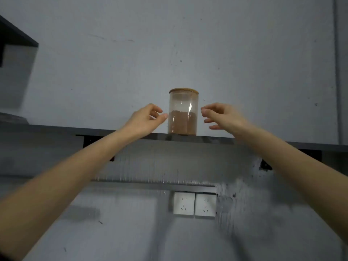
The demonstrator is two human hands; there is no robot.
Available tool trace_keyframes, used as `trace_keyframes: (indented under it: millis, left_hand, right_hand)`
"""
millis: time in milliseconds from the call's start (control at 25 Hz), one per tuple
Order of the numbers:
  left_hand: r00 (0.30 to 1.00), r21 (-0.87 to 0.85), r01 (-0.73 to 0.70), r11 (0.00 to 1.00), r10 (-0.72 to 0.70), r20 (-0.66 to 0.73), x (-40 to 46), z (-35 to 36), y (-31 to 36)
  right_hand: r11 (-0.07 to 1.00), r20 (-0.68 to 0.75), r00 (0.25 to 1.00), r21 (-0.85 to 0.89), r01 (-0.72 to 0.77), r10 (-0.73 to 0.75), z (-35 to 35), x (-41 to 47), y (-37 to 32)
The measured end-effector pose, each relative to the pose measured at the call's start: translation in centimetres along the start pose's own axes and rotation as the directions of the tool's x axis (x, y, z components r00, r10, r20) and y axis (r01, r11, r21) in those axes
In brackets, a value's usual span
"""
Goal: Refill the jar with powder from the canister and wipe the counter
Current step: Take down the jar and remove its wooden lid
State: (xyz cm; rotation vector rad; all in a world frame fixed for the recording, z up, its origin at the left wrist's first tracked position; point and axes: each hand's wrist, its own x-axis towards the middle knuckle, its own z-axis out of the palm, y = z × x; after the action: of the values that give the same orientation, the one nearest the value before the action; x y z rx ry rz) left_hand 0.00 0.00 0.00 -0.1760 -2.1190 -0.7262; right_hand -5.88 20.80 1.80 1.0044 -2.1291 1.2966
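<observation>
A glass jar [183, 112] with a wooden lid [183, 91] stands upright on the dark shelf [56, 129] at the middle of the frame, about half full of brown powder [182, 122]. The left hand [146, 120] and right hand [221, 115] flank it, fingers apart and curled, holding nothing.

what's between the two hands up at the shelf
In the head view, the glass jar of brown powder stands on the shelf between the open left hand and right hand.
</observation>
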Motion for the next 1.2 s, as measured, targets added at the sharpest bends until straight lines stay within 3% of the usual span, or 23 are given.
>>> trace_keyframes:
  millis: [160,280,480,600,840,1000,1200]
  left_hand:
    - [0.988,0.096,0.063,0.993,-0.076,0.135,0.9,2.0,0.3]
    - [0.992,0.140,0.008,0.990,-0.026,0.122,1.6,3.6,1.1]
    - [0.998,0.139,0.009,0.990,-0.018,0.063,3.0,5.3,0.3]
    - [1.000,0.073,-0.025,0.997,0.026,-0.001,3.0,5.7,0.2]
    - [0.991,-0.050,-0.115,0.992,0.111,-0.074,1.6,4.7,1.6]
    - [0.982,-0.072,-0.150,0.986,0.140,-0.125,-1.3,3.1,2.4]
    - [0.991,-0.124,-0.110,0.986,0.099,-0.094,-7.9,2.5,0.9]
  right_hand:
    - [0.991,-0.029,0.995,-0.090,-0.101,0.098,1.4,2.5,-0.2]
    - [0.988,-0.032,0.991,-0.079,-0.132,0.130,2.3,4.5,0.1]
    - [0.972,0.024,0.989,0.184,-0.146,0.144,3.8,6.4,0.8]
    - [0.949,-0.004,0.993,0.293,-0.115,0.121,4.0,6.2,1.3]
    - [0.957,-0.127,0.992,0.284,0.052,-0.017,2.7,3.3,-0.5]
    - [0.938,-0.114,0.991,0.329,0.110,-0.077,2.4,0.0,-2.4]
    - [0.945,-0.076,0.993,0.310,0.106,-0.087,4.8,-5.5,-1.6]
